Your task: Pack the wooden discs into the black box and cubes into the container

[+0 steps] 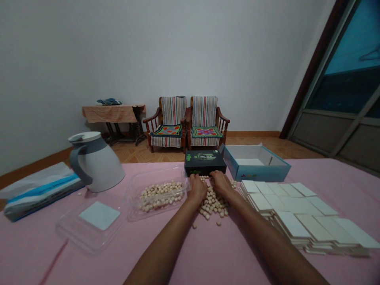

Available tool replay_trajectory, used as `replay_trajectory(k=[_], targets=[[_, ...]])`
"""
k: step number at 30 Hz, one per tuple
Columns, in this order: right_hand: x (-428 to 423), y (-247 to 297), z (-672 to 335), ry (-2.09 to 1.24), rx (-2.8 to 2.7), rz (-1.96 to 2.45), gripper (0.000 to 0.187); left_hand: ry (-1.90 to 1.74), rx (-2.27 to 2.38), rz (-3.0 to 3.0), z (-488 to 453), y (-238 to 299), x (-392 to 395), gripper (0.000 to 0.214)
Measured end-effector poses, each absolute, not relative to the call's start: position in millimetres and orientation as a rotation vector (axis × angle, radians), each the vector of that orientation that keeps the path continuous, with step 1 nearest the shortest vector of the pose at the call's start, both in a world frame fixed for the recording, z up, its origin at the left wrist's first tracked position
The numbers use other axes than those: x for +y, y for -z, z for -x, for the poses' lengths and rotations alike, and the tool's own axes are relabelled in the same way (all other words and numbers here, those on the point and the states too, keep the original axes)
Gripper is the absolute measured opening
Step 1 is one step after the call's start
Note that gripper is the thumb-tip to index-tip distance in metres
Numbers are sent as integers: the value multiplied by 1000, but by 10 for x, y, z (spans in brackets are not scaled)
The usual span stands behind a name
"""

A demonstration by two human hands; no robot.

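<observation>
The left hand [197, 189] and right hand [220, 183] are resting palm-down, fingers curled, on a heap of small wooden pegs [212, 205] lying on the pink counter [208, 253]; whether either grip is closing on any pegs is hidden. More pegs are sitting in the clear tray [157, 192] just left, a black box [204, 162] is standing just beyond, and flat pale tiles [297, 213] are spreading to the right.

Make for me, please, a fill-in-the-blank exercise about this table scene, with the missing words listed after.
1. Both hands, the left hand and the right hand, rest on a loose pile of small ____ pellets.
2. More of the same pellets lie in the clear plastic ____ to the left of the hands.
3. The white jug stands on a ____ tablecloth.
4. The open blue box stands to the ____ of the black box.

Missing words: beige; tray; pink; right
</observation>
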State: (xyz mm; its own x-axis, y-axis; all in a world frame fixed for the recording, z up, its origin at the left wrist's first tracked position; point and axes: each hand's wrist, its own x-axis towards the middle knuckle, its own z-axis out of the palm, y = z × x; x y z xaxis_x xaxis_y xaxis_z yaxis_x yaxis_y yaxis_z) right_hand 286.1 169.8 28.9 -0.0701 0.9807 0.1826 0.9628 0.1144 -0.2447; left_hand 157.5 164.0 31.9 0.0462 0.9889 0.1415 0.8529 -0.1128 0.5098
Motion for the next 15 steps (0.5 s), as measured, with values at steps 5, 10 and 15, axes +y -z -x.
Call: replay_trajectory(k=[5,10,15], targets=[[1733,-250,-2882,-107,-2114,1901,26,-665,1865,-2082,-1557,-264,1602,27],[1790,-270,-2887,-118,-2085,1878,26,-659,1848,-2133,-1547,-257,1655,36],[1795,-175,-2801,-120,-2086,1872,30,-564,1807,-2197,-1569,-249,1757,33]])
